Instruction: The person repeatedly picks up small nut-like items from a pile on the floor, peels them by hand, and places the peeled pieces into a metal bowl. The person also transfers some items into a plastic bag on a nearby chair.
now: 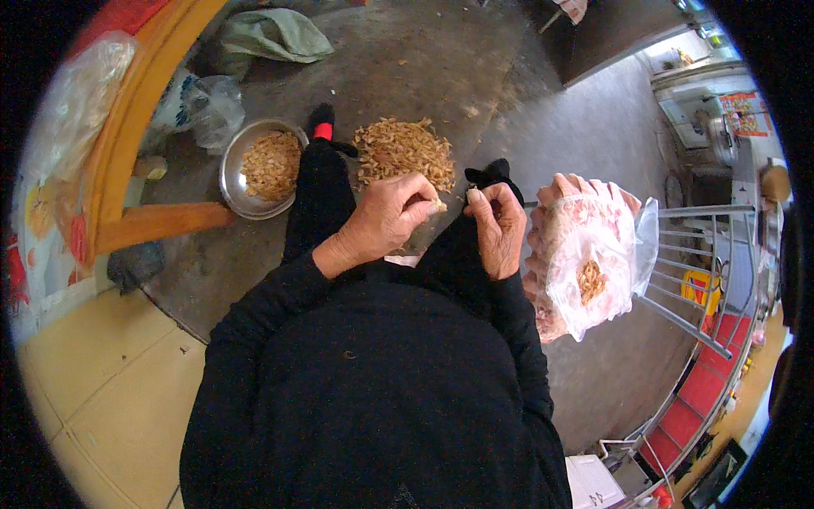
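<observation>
My left hand (389, 215) pinches a small pale piece (439, 207) between thumb and fingertips, above the gap between my knees. Just to its right is my right hand (499, 229), thumb and fingers curled together; whether a small bit sits at the tips is unclear. Beyond the hands, a pile of dried tan-brown pieces (404, 153), possibly dried shrimp or their shells, lies on the concrete floor between my feet. A metal bowl (230, 191) left of my left leg contains similar pieces (272, 167). On my right, a clear plastic bag (563, 283) with brown pieces (591, 283) rests on a pink frilled floral cover (591, 207).
An orange-brown wooden frame (121, 146) rises on the left, its low bar (168, 226) near the bowl. Plastic bags (213, 111) and a pale green sack (280, 35) lie farther off. A metal rail rack (699, 235) stands right of the pink cover.
</observation>
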### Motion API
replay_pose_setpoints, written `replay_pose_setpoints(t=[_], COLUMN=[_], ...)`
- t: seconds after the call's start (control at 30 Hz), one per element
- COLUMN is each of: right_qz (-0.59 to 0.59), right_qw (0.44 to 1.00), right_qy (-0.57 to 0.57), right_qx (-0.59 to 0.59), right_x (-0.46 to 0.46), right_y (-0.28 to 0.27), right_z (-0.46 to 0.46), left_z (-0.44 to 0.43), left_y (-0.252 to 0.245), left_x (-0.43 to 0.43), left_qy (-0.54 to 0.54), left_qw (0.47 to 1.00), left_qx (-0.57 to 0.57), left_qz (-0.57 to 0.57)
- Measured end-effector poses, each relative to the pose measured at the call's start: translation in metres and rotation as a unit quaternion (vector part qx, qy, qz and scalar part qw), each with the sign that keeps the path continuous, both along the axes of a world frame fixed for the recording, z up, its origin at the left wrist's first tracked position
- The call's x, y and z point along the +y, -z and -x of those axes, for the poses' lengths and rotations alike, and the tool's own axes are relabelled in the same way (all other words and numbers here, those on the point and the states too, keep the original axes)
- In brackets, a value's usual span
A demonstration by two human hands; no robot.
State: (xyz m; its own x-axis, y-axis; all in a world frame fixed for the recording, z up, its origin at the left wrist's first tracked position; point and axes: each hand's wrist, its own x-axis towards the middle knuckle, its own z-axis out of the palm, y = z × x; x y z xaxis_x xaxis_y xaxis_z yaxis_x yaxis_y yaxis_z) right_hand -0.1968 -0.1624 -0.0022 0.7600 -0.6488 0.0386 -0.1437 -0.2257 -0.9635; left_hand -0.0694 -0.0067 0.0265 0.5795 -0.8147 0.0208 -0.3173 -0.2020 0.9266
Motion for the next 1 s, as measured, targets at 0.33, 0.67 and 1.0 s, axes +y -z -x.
replay_pose_setpoints(t=[0.33,0.67,1.0], right_qz=[-0.066,-0.034,-0.006], right_qw=[0.997,0.975,0.910], right_qy=[-0.040,0.218,0.294], right_qx=[-0.012,-0.006,0.293], right_x=[-0.016,-0.111,-0.190], right_y=[-0.008,-0.029,0.102], right_z=[0.009,0.145,0.271], left_z=[-0.098,-0.187,-0.147], left_y=[-0.003,0.087,0.058], left_x=[0.093,0.210,0.119], left_qy=[-0.262,-0.303,-0.202], left_qw=[0.964,0.870,0.911], left_qx=[-0.011,-0.275,-0.281], left_qz=[0.031,-0.275,-0.226])
